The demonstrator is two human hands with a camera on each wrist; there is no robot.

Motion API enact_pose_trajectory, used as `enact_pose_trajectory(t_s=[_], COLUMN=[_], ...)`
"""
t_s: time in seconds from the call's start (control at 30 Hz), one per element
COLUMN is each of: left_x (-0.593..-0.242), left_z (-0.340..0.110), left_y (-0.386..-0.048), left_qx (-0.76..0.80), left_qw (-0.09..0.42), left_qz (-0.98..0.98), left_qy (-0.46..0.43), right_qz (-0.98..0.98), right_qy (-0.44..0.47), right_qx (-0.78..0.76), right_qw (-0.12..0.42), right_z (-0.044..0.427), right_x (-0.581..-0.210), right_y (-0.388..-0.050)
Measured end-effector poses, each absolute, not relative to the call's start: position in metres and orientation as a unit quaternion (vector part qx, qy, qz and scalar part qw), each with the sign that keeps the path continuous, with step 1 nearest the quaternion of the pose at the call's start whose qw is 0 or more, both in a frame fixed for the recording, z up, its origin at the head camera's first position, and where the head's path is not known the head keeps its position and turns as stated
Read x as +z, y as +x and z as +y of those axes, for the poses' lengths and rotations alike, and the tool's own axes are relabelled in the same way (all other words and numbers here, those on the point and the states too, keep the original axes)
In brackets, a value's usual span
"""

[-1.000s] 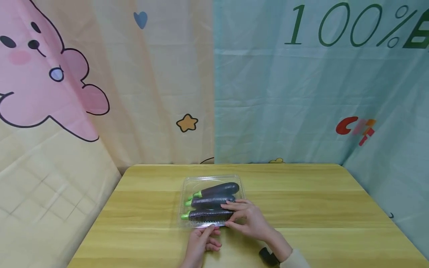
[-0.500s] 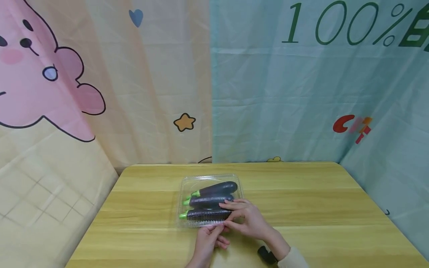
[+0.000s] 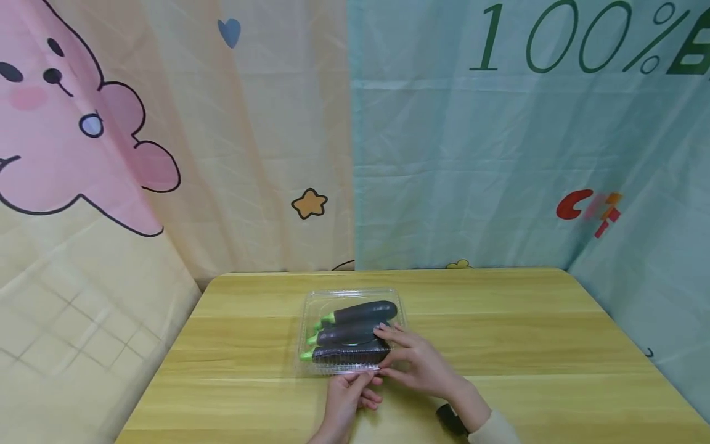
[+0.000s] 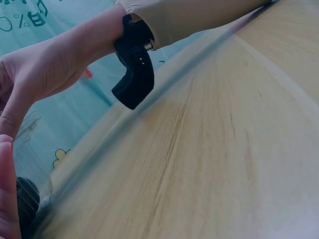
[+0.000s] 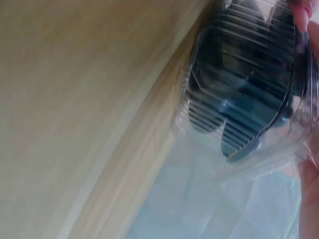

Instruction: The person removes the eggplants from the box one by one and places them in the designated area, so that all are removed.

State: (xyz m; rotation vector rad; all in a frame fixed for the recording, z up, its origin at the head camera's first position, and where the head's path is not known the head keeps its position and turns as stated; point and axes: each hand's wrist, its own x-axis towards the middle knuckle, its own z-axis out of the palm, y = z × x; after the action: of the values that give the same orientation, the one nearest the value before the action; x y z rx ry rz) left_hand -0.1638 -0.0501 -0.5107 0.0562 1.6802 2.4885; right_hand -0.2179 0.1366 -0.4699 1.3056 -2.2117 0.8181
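Observation:
A clear plastic lidded box [image 3: 312, 303] with ribbed sides lies on the table in the head view. Inside are three dark purple eggplants with green stems: a far one [image 3: 366, 311], a middle one [image 3: 345, 334] and a near one [image 3: 349, 354]. At the box's front edge my left hand [image 3: 345, 398] pinches the rim between thumb and index finger. My right hand [image 3: 420, 367] holds the front right part, thumb and index at the rim, other fingertips over the lid. The right wrist view shows the ribbed box [image 5: 239, 84] close up; fingers partly hide its edge.
The wooden table [image 3: 499, 333] extends around the box. Fabric curtains [image 3: 455, 154] with printed figures hang behind it and at both sides. A black device [image 3: 450, 420] is strapped at my right wrist.
My left hand has slid right along the front rim until its thumb is close to my right hand. The right hand's fingers have shifted slightly on the lid. The box stays in place.

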Motion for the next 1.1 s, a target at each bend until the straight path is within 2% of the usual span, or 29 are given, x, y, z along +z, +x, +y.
enact_pose_trajectory(t_s=[0.2,0.43,0.6,0.8,1.1], left_x=[-0.512,-0.512,-0.513,-0.514,-0.514], left_z=[-0.050,-0.050,-0.050,-0.050,-0.049], left_y=[-0.164,-0.164,-0.165,-0.166,-0.166], left_qx=[0.828,0.826,0.824,0.824,0.826], left_qw=[0.065,0.063,0.063,0.062,0.058], left_qz=[0.557,0.559,0.563,0.563,0.560], left_qy=[0.018,0.018,0.016,0.013,0.015], right_qz=[-0.806,-0.827,-0.829,-0.830,-0.840], right_qy=[0.477,0.471,0.465,0.458,0.436], right_qx=[0.280,0.281,0.292,0.301,0.281], right_qw=[0.212,0.124,0.103,0.104,0.159], right_z=[0.144,0.151,0.153,0.153,0.149], right_x=[-0.466,-0.453,-0.450,-0.451,-0.458], right_y=[-0.219,-0.215,-0.216,-0.216,-0.214])
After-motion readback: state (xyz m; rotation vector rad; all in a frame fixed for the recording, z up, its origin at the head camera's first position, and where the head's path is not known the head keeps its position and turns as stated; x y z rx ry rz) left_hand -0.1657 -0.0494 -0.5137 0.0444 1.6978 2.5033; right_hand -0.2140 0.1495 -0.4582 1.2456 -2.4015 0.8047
